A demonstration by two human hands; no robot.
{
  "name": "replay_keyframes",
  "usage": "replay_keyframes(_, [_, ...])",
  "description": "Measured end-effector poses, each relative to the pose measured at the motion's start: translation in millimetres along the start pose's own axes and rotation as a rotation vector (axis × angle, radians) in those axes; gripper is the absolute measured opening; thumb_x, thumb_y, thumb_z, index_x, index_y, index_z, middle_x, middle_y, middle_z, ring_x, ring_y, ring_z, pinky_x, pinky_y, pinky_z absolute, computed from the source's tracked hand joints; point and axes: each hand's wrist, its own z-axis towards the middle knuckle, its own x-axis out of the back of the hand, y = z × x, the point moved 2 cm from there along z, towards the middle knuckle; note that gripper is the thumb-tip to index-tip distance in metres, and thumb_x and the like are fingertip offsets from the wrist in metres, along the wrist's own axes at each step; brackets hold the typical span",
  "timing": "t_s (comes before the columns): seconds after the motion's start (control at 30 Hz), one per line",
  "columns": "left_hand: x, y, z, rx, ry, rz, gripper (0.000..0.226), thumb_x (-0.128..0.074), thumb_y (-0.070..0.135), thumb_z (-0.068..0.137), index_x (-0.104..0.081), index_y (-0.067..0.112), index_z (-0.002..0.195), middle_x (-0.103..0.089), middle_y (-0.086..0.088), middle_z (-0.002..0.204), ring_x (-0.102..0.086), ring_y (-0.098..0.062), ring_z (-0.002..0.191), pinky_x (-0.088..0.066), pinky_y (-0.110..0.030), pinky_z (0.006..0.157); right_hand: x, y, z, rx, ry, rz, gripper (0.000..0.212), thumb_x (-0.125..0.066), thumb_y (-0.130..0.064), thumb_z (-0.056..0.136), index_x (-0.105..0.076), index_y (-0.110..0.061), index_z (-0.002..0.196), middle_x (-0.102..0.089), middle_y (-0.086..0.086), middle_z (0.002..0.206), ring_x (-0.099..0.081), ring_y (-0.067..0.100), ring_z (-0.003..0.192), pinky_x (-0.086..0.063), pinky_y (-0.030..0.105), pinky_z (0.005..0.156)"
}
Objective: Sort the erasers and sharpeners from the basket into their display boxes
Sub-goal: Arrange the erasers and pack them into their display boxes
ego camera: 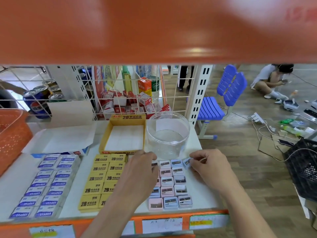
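**Sharpener grid at risk of scattering**

At the frame's left edge sits the orange basket [12,134]. Next come the blue-white erasers [46,184] and yellow erasers [101,179], in rows on the shelf. My left hand [137,172] lies flat over the left column of the sharpeners [171,188]. My right hand [211,165] pinches a blue sharpener [187,162] at the grid's upper-right corner. I judge a sideways nudge there would skew its neighbours.

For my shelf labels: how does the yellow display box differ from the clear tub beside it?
The yellow display box is rectangular, opaque cardboard; the clear tub is round, transparent plastic. The box bears printed text; the tub is plain. Both stand open-topped on the shelf.
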Motion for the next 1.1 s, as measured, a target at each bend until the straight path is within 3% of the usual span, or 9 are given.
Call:
replay_keyframes(0.17, [4,-3,-1,-0.022,0.014,-0.029,0.034,-0.049,0.029,0.098,-0.052,0.023,0.131,-0.049,0.009,0.121,-0.048,-0.006,0.105,-0.033,-0.017,0.082,0,-6,-3,-0.029,0.033,-0.045,0.016,-0.070,-0.019,0.082,-0.068,-0.021,0.066,-0.068,-0.003,0.067,-0.063,0.017,0.072,-0.048,0.028,0.064])
replay_keyframes(0.27, [14,-5,-4,-0.065,0.068,-0.050,0.034,-0.047,0.032,0.098,-0.051,0.026,0.131,-0.047,0.013,0.125,-0.044,-0.001,0.109,-0.031,-0.015,0.084,2,-16,-8,-0.026,0.069,-0.142,0.005,-0.068,-0.020,0.084,-0.072,-0.021,0.088,-0.065,-0.004,0.080,-0.057,0.018,0.076,-0.041,0.027,0.067])
replay_keyframes(0.37, [33,-13,-9,-0.095,0.099,-0.042,0.033,-0.045,0.037,0.098,-0.049,0.031,0.130,-0.045,0.017,0.128,-0.043,-0.001,0.117,-0.034,-0.016,0.092,-5,-46,-19,0.156,0.172,-0.262,0.018,-0.066,-0.020,0.085,-0.070,-0.016,0.103,-0.060,-0.003,0.090,-0.048,0.009,0.067,-0.035,0.025,0.069])
replay_keyframes(0.5, [70,-48,-28,-0.075,0.207,0.043,0.031,-0.044,0.039,0.097,-0.051,0.033,0.127,-0.046,0.018,0.123,-0.043,-0.003,0.116,-0.037,-0.020,0.092,-43,-113,-38,0.467,-0.015,-0.326,0.013,-0.062,-0.024,0.088,-0.069,-0.019,0.098,-0.061,-0.004,0.088,-0.057,0.014,0.079,-0.046,0.030,0.072])
replay_keyframes(0.57, [92,-76,-43,-0.051,0.267,0.082,0.030,-0.047,0.038,0.096,-0.056,0.030,0.123,-0.052,0.014,0.118,-0.048,-0.007,0.110,-0.039,-0.023,0.090,-67,-142,-43,0.571,-0.118,-0.358,0.016,-0.056,-0.029,0.092,-0.065,-0.025,0.104,-0.058,-0.007,0.096,-0.056,0.012,0.091,-0.043,0.026,0.078])
replay_keyframes(0.7, [150,-139,-79,0.004,0.411,0.173,0.028,-0.048,0.034,0.087,-0.069,0.018,0.099,-0.064,0.002,0.094,-0.059,-0.016,0.082,-0.045,-0.025,0.070,-118,-197,-50,0.692,-0.247,-0.346,0.027,-0.051,-0.033,0.094,-0.057,-0.034,0.121,-0.053,-0.014,0.115,-0.049,0.005,0.108,-0.033,0.016,0.085])
replay_keyframes(0.87, [231,-231,-111,0.277,0.475,0.236,0.025,-0.056,0.030,0.091,-0.066,0.022,0.112,-0.062,-0.001,0.107,-0.061,-0.025,0.096,-0.046,-0.032,0.078,-192,-287,-65,0.894,-0.322,-0.307,0.028,-0.050,-0.033,0.096,-0.056,-0.032,0.123,-0.055,-0.010,0.114,-0.049,0.007,0.106,-0.034,0.019,0.084])
replay_keyframes(0.97, [268,-286,-107,0.411,0.298,0.318,0.026,-0.054,0.031,0.092,-0.062,0.026,0.116,-0.061,0.000,0.113,-0.057,-0.022,0.105,-0.045,-0.032,0.086,-229,-340,-73,0.983,-0.278,-0.285,0.028,-0.052,-0.029,0.094,-0.059,-0.026,0.121,-0.059,-0.007,0.113,-0.050,0.010,0.103,-0.028,0.019,0.075])
replay_keyframes(1.1, [297,-336,-79,0.493,-0.129,0.374,0.033,-0.052,0.031,0.094,-0.057,0.032,0.127,-0.057,0.002,0.127,-0.056,-0.019,0.108,-0.047,-0.030,0.087,-285,-388,-66,0.949,-0.291,-0.330,0.022,-0.051,-0.024,0.093,-0.063,-0.018,0.110,-0.062,-0.001,0.108,-0.056,0.017,0.099,-0.044,0.030,0.081])
